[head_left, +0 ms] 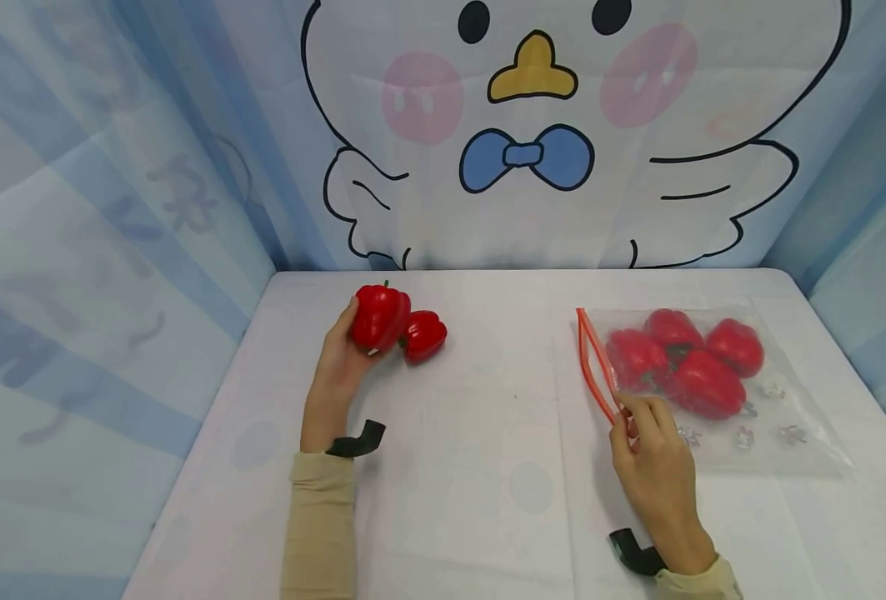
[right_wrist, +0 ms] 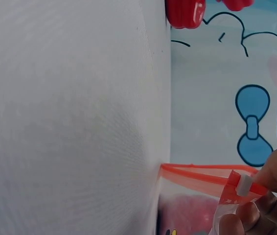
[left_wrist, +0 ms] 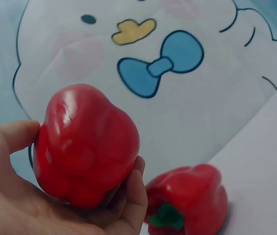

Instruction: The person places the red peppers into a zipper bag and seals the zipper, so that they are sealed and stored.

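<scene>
My left hand (head_left: 342,360) grips a red bell pepper (left_wrist: 87,144), thumb on one side and fingers curled beneath it in the left wrist view. Just right of it, a second red bell pepper (head_left: 423,337) lies on the table, its green stem end showing in the left wrist view. On the right side, my right hand (head_left: 654,462) pinches the red-orange rim of a clear zip bag (head_left: 795,404) near its white slider (right_wrist: 244,185). The bag's mouth gapes toward the left. Several red peppers (head_left: 705,383) sit inside it.
A white-covered table (head_left: 480,467) lies under everything. Blue and white curtains (head_left: 97,333) stand at the left and right, and a cloth with a cartoon bird and blue bow tie (head_left: 525,157) hangs behind the far edge. Dark straps (head_left: 356,440) sit at both wrists.
</scene>
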Action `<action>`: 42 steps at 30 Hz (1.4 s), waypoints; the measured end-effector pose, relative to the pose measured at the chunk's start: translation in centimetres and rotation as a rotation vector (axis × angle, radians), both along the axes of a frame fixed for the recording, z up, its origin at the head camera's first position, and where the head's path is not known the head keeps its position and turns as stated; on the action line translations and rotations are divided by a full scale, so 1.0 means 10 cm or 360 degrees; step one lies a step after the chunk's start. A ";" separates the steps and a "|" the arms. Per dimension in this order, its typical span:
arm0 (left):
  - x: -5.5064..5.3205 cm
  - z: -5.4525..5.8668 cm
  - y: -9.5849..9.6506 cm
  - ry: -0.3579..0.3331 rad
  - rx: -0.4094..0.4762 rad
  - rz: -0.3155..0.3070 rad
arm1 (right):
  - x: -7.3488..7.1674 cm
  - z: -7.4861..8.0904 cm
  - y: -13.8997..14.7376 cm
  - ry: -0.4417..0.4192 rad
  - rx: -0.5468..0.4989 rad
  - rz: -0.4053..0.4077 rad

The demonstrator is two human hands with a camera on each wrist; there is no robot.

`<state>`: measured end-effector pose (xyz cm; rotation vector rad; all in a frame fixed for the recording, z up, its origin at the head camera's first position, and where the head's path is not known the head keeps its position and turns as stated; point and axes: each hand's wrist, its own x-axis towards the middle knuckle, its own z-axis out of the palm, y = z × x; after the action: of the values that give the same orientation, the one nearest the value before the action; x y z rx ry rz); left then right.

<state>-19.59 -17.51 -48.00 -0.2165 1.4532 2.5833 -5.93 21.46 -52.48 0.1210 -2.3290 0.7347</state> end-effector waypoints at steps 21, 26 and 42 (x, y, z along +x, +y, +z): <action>0.11 0.02 0.92 0.0000 -0.0386 -0.0397 | 0.01 0.01 0.00 -0.0035 -0.0009 -0.0004; 0.15 -0.03 1.11 -0.0002 -0.0459 -0.0491 | 0.01 0.02 0.00 -0.0037 -0.0011 -0.0003; 0.26 -0.19 1.63 -0.0016 -0.0565 -0.0551 | 0.00 0.01 -0.01 -0.0020 0.0005 -0.0002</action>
<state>-17.03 -1.23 -49.93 -0.0171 1.7605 2.0441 -5.95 21.35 -52.41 0.1163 -2.3420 0.7332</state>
